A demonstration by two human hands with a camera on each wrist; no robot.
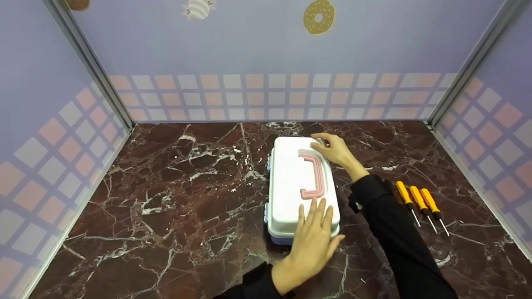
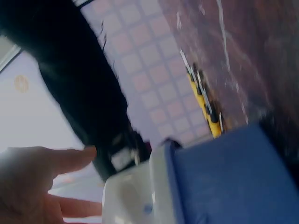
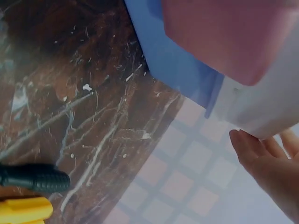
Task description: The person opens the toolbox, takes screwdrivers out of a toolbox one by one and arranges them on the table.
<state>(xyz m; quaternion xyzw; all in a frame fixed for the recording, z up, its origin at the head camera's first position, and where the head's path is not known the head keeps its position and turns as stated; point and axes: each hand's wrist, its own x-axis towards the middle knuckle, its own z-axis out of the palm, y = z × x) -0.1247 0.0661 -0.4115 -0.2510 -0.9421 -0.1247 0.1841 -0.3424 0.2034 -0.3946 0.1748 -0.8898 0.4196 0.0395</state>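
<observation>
A toolbox (image 1: 289, 178) with a white lid, a blue base and a folded pink handle (image 1: 318, 176) stands on the marble-patterned table. Its lid is down. My left hand (image 1: 311, 245) lies on the near end of the lid, fingers straight and pointing away from me. At the far right corner my right hand (image 1: 334, 149) touches the lid, thumb on top and fingers along the far edge. The right wrist view shows those fingertips (image 3: 240, 142) against the lid's end. A pink latch (image 3: 224, 37) juts from the box's side there.
Three yellow-handled screwdrivers (image 1: 419, 200) lie on the table right of my right sleeve. A black handle (image 3: 37, 177) beside them is partly hidden by that sleeve in the head view. Lilac walls with a checkered band (image 1: 253, 95) enclose the table's back and sides.
</observation>
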